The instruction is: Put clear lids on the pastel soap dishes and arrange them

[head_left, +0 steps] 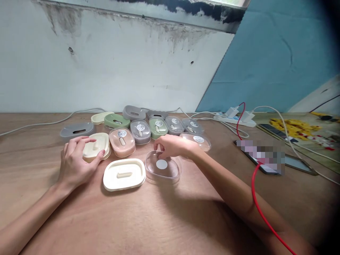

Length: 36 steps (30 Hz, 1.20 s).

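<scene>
My left hand (77, 157) is curved round the left side of a cream oval box (98, 144), with the thumb at its near right edge and the fingers along its far side. A cream oval lid (124, 173) with a raised bar in its middle lies flat between my hands. My right hand (170, 146) has its fingers curled at the far edge of a clear plastic cover (170, 169) that carries a round white sticker. Thumb and fingertips pinch that edge, partly hidden by the hand itself.
Behind my hands stand several oval boxes: a pink box (122, 143), a green box (158, 128) and grey boxes such as this grey box (140, 131). A phone (260, 157), a red cable (255, 191) and a power strip (235, 118) lie to the right.
</scene>
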Motion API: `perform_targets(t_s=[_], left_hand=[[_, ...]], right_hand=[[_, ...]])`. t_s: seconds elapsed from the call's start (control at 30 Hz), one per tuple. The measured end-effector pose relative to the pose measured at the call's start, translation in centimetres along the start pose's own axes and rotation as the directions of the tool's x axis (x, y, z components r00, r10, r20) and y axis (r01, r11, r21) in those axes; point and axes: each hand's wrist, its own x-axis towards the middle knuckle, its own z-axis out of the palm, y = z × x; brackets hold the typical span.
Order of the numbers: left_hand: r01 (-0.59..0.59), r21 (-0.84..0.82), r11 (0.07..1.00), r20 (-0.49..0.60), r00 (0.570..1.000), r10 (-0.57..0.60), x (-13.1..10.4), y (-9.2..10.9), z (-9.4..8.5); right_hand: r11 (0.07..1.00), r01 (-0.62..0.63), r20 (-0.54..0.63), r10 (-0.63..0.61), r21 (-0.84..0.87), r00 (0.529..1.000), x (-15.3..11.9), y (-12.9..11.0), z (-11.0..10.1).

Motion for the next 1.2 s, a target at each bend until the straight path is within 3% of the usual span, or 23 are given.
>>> perform_targets(t_s=[0.17, 0.4, 0.6, 0.73, 0.8, 0.93, 1.2], left_hand=[[0.093, -0.006, 0.996, 0.070, 0.993, -0.093, 0.1, -0.6, 0.5], [0.063, 0.023, 0.998, 0.096, 0.993, -0.065, 0.0, -1.1, 0.5], [0.220, 0.008, 0.976, 0.172, 0.961, -0.218, 0.8, -0.5, 0.0], [0.249, -0.002, 0.968, 0.069, 0.966, -0.249, 2.7, -3.1, -1.0], [0.281, 0.087, 0.956, 0.117, 0.950, -0.289, 3.6, -5.3, -1.5], [0.220, 0.179, 0.959, 0.316, 0.910, -0.268, 4.3, -8.6, -2.3], [0.029, 0.375, 0.927, 0.300, 0.942, -0.150, 3.8, -9.4, -2.6]], right_hand=[[1.000, 0.017, -0.009, -0.017, -0.008, 1.000, -0.1, 0.3, -0.1], [0.999, 0.040, 0.072, -0.042, 0.027, 0.996, -0.3, -0.3, -0.2], [0.999, 0.016, 0.117, -0.022, 0.048, 0.993, -0.3, -0.2, -0.3], [0.999, 0.008, 0.133, -0.014, 0.045, 0.991, -0.3, -0.3, -0.4], [0.999, 0.008, 0.141, -0.014, 0.045, 0.990, -0.4, -0.5, -0.5], [0.999, 0.006, 0.158, -0.014, 0.051, 0.987, -0.7, -0.7, -0.6], [0.998, 0.017, 0.152, -0.027, 0.068, 0.988, -0.8, -0.1, -0.4]])
